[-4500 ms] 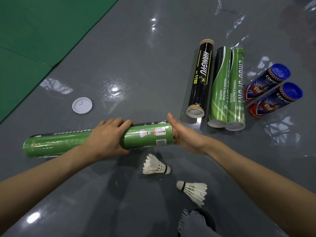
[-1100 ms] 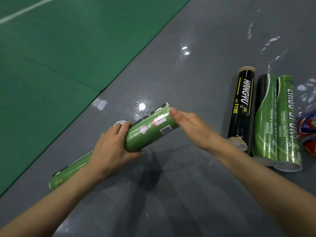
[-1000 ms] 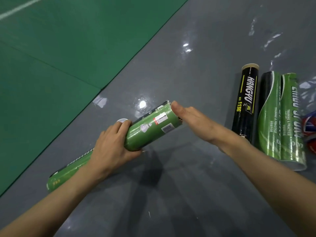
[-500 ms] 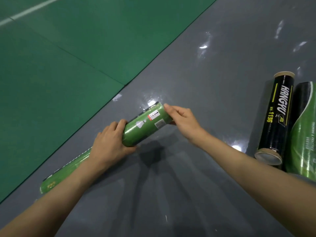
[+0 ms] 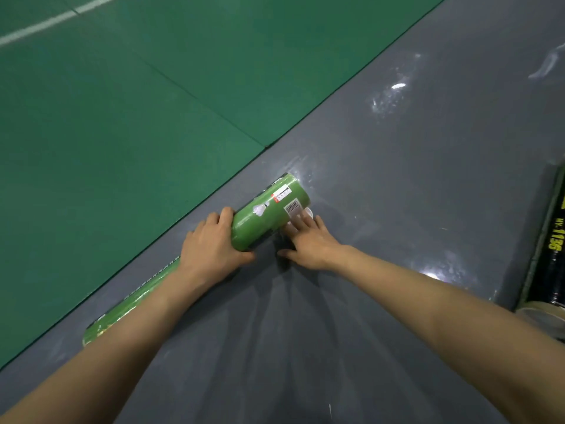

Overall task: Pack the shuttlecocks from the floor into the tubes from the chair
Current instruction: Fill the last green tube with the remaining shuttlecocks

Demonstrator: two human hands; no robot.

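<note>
A long green shuttlecock tube (image 5: 266, 214) lies slanted over the grey floor, its far end raised. My left hand (image 5: 211, 249) grips it round the middle. My right hand (image 5: 308, 240) is beside the tube on the floor, its fingers stretched out onto a small white lid (image 5: 308, 213) that peeks out by the tube's far end. I cannot see whether that end is open. No shuttlecock is in view.
A black tube with yellow lettering (image 5: 550, 243) lies at the right edge, its open end (image 5: 539, 313) facing me. The green court mat (image 5: 122, 117) borders the grey floor (image 5: 397, 179) on the left, close behind the tube.
My right hand has left the tube's far end and dropped to the floor onto the white lid. The view has swung left, so the other green tubes are out of sight.
</note>
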